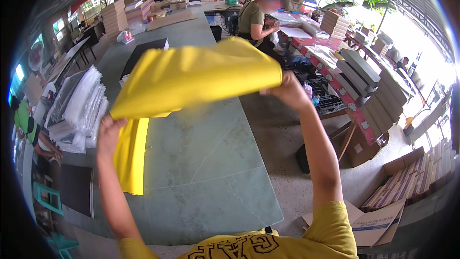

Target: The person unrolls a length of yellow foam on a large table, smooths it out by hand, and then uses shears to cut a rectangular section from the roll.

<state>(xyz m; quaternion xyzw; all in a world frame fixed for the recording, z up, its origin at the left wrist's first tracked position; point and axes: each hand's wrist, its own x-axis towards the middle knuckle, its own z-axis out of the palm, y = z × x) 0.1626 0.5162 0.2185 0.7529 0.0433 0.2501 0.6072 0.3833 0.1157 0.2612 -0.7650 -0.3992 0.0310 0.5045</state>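
Stretched between my two hands is a large yellow sheet (201, 74), held above the grey-green table (206, 163); it billows, and its lower edge is blurred. My left hand (111, 132) is closed on its near left corner. At the right corner, my right hand (287, 91) grips the sheet with the arm reaching forward. Below the raised sheet, another yellow piece (132, 158) lies flat on the table near my left forearm. I cannot tell whether the two yellow pieces are joined.
Plastic-wrapped stacks (81, 103) stand left of the table, near a black board (76, 189). A black-topped stack (143, 55) lies beyond the sheet. On the right, a person (254, 19) works beside a red-covered table (335, 74). Cardboard boxes (412, 177) fill the lower right.
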